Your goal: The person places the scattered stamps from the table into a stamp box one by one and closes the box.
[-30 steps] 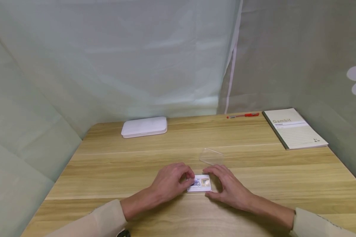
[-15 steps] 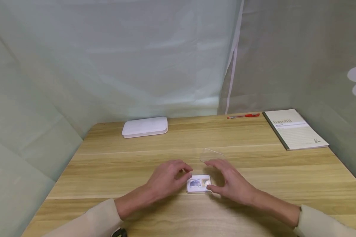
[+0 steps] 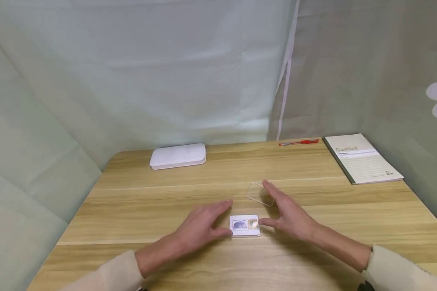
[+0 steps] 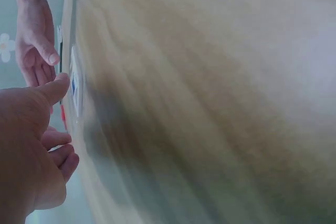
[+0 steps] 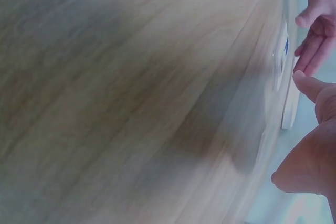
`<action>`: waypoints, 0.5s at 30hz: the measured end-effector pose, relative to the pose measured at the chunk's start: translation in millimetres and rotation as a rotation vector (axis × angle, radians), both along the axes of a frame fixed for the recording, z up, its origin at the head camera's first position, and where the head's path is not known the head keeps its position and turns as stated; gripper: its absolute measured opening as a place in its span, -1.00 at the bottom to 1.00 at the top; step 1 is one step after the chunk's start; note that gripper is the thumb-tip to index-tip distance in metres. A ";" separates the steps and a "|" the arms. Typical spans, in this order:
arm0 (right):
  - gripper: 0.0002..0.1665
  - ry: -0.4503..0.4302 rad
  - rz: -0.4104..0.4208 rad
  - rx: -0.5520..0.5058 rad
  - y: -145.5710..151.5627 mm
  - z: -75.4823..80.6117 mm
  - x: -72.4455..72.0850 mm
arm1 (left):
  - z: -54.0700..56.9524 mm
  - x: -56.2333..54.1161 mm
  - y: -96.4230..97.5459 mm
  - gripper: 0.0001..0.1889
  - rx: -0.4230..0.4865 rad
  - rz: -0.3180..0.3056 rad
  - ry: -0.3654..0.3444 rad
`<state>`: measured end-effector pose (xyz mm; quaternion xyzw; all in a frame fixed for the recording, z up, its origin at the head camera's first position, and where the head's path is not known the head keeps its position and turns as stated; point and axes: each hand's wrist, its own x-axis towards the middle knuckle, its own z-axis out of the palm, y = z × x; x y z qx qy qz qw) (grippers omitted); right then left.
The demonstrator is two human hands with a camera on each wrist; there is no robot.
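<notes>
A small white flat case [image 3: 245, 233] lies on the wooden table, in the head view between my two hands. On it lie a blue-and-white stamp [image 3: 239, 225] and a smaller yellowish stamp [image 3: 253, 222], side by side. My left hand [image 3: 200, 224] is beside the case, fingers extended and holding nothing, thumb tip right at its left edge. Fingers spread, my right hand [image 3: 293, 214] has its thumb near the right edge. Its forefinger overlaps a clear plastic cover [image 3: 255, 192] behind the case. From the left wrist, the case [image 4: 77, 85] shows edge-on past the left thumb.
A white tin-like box [image 3: 178, 155] stands at the back left of the table. Along the back edge lies a red pen [image 3: 298, 142], with a notebook [image 3: 364, 159] to its right. Curtains [image 3: 167, 72] hang close behind the table.
My left hand has let go of the blue stamp, drawn back left and straightened its fingers. My right hand has opened wider and moved up and right, its forefinger now over the clear cover.
</notes>
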<state>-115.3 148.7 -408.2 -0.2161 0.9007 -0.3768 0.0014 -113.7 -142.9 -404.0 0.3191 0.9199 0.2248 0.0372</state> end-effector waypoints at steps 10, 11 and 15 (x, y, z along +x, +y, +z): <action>0.28 -0.041 -0.068 0.046 4.2 -6.0 -4.2 | -10.6 8.7 0.0 -0.16 0.003 -0.005 0.022; 0.26 -0.039 -0.074 0.051 4.7 -6.6 -4.9 | -11.1 9.1 0.3 -0.17 0.000 -0.003 0.024; 0.11 -0.009 -0.106 0.054 6.0 -9.6 -9.1 | -12.5 10.6 1.4 -0.20 -0.016 0.000 0.039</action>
